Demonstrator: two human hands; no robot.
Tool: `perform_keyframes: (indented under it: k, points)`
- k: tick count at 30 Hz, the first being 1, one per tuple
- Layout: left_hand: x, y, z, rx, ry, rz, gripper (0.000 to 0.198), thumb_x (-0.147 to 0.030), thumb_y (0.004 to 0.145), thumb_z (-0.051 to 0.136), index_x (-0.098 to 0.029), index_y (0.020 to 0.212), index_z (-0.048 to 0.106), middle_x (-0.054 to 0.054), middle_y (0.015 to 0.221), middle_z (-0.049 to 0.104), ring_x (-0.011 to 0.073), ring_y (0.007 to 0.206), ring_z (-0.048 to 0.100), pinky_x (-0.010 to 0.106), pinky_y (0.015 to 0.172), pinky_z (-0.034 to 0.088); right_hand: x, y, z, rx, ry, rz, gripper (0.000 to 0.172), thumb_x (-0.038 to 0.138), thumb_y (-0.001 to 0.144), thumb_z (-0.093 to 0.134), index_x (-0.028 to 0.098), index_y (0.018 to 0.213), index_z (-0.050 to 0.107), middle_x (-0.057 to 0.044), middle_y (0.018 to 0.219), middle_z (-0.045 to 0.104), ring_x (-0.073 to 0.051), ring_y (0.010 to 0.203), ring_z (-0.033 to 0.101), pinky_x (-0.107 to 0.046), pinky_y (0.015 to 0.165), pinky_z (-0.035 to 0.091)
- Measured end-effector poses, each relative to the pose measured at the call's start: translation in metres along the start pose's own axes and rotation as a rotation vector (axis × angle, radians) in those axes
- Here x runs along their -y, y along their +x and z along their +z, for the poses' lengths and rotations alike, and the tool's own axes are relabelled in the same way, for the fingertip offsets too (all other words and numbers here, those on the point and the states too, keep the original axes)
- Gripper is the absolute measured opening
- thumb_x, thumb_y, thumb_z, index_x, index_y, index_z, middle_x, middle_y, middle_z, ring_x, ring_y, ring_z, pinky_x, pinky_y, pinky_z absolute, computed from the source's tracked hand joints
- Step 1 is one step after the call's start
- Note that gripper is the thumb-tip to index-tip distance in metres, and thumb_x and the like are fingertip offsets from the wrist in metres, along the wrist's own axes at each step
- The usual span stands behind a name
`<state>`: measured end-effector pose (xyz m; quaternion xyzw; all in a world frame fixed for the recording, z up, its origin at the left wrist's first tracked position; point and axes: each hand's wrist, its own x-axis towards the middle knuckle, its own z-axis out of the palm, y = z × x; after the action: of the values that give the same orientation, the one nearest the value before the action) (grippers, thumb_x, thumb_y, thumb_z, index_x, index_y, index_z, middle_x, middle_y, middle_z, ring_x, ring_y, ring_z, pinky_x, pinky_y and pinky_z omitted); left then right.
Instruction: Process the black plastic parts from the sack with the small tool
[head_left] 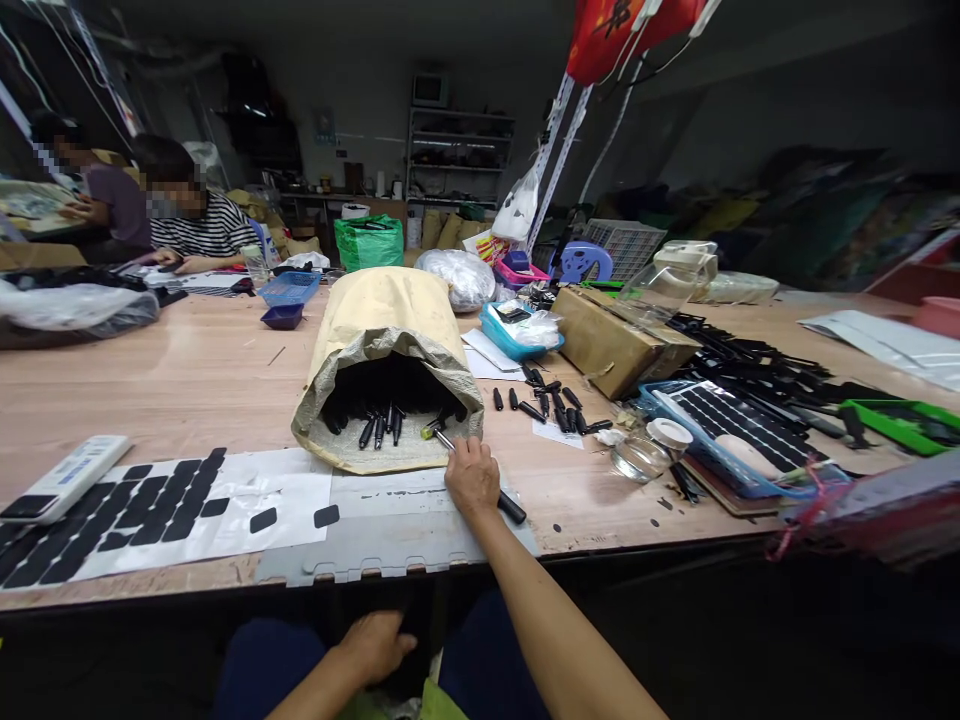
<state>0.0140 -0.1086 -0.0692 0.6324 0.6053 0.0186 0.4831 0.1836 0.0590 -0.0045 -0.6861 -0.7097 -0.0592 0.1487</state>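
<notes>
The right grip point(472, 476) is clenched around a rod-shaped tool point(512, 507): a dark cylindrical end projects on one side, a bright metal shaft point(444, 438) on the other. The left grip point(375, 645) rests below the front edge of the counter point(277, 385); whether it holds anything cannot be told.

The tool is positioned at the lower right of the mouth of the sack point(394, 295), shaft directed inward. A small yellow-green piece point(430, 430) sits near the shaft's tip; whether the two are joined cannot be confirmed.

The step in hand appears to be handling of the tool at the sack opening. The next move, by judgement, calls for a firm hold and clearance from the soft lip, which could catch the shaft.

The sack's outer face is tan and paper-like; the inner face is gray with a woven look, its lip crumpled. Inside lie slender, tapered black pieces point(379, 432); similar loose pieces point(559, 408) lie on the counter to the right. A flat gray sheet point(390, 515) with a notched front edge lies beneath the right grip. Beside it, a white sheet point(292, 490) carries black patches point(263, 520) with rounded corners.
</notes>
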Motion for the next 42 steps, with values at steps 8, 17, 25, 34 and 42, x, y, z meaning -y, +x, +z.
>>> perform_keyframes:
  k: [8, 17, 25, 34, 42]
  points:
    - [-0.084, -0.002, -0.143, -0.229, -0.199, 0.261, 0.031, -0.041, 0.089, 0.052, -0.018, 0.095, 0.071, 0.004, 0.084, 0.073, 0.0175, 0.072, 0.065, 0.028, 0.066, 0.051, 0.000, 0.000, 0.000, 0.003, 0.008, 0.009, 0.025, 0.026, 0.095, 0.038, 0.020, 0.106, 0.060, -0.014, 0.107, 0.061, -0.026, 0.096, 0.050, -0.035, 0.074, 0.038]
    - [-0.058, 0.091, -0.217, -0.758, 0.218, -0.171, 0.028, -0.038, 0.086, 0.058, -0.016, 0.092, 0.074, 0.015, 0.099, 0.073, 0.0274, 0.096, 0.066, 0.031, 0.077, 0.045, 0.001, 0.002, -0.002, 0.018, 0.023, 0.016, 0.022, 0.026, 0.094, 0.040, 0.020, 0.103, 0.059, -0.012, 0.107, 0.061, -0.025, 0.096, 0.050, -0.034, 0.076, 0.039]
    - [-0.047, 0.074, -0.215, -0.707, 0.240, -0.053, 0.016, -0.021, 0.077, 0.064, -0.018, 0.091, 0.072, 0.006, 0.085, 0.073, 0.0215, 0.086, 0.065, 0.028, 0.076, 0.046, 0.001, 0.002, -0.001, 0.014, 0.036, 0.013, 0.022, 0.025, 0.094, 0.040, 0.020, 0.103, 0.059, -0.013, 0.107, 0.060, -0.025, 0.097, 0.050, -0.035, 0.076, 0.038]
    - [-0.068, 0.077, -0.179, -0.543, -0.402, 0.232, 0.038, -0.026, 0.079, 0.060, -0.013, 0.113, 0.068, 0.006, 0.089, 0.070, 0.0190, 0.078, 0.064, 0.031, 0.073, 0.054, 0.001, 0.002, -0.001, -0.002, 0.024, 0.011, 0.022, 0.025, 0.095, 0.039, 0.020, 0.103, 0.059, -0.013, 0.106, 0.061, -0.025, 0.096, 0.051, -0.035, 0.075, 0.038]
    - [-0.071, 0.104, -0.147, -0.730, 0.182, 0.373, 0.025, -0.014, 0.080, 0.063, -0.020, 0.102, 0.073, 0.005, 0.092, 0.064, 0.0198, 0.095, 0.059, 0.033, 0.091, 0.046, 0.000, 0.001, 0.003, -0.016, 0.030, 0.008, 0.022, 0.026, 0.095, 0.040, 0.021, 0.103, 0.059, -0.012, 0.107, 0.061, -0.025, 0.097, 0.051, -0.034, 0.075, 0.038]
